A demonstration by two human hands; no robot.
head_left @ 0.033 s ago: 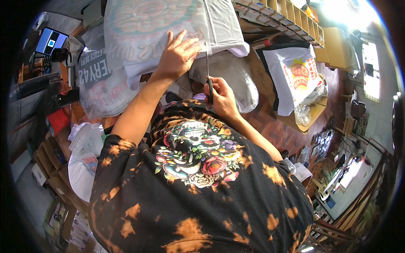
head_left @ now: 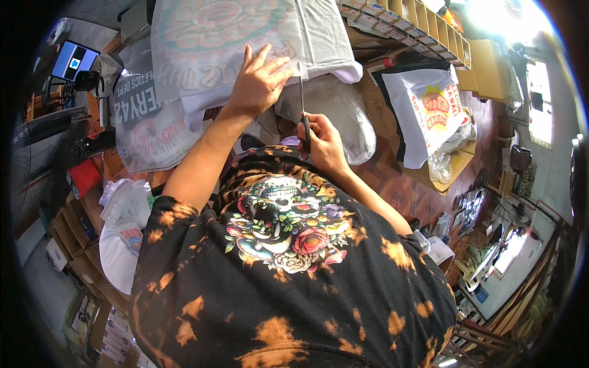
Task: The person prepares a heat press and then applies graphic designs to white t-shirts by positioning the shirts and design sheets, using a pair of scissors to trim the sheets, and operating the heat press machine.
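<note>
A translucent printed film sheet (head_left: 215,61) lies over a white cloth (head_left: 325,37), with a faint round design and large mirrored lettering showing on it. My left hand (head_left: 261,83) rests flat on the film near its right edge, fingers spread. In my right hand (head_left: 324,144) is a pair of black-handled scissors (head_left: 302,116), my fingers wrapped round the handles. The blades point away from me and reach the film's near right corner, just right of my left fingertips. How far apart the blades stand is too small to tell.
Other printed film sheets (head_left: 147,122) hang at the left. Clear plastic wrap (head_left: 343,116) lies beneath the cloth. On the right a box holds a white printed cloth (head_left: 423,116). A wooden rack with compartments (head_left: 423,24) stands at the back right, a lit screen (head_left: 75,60) far left.
The film has shifted slightly on the cloth around its lettering. Both hands and the scissors stay in nearly the same place.
</note>
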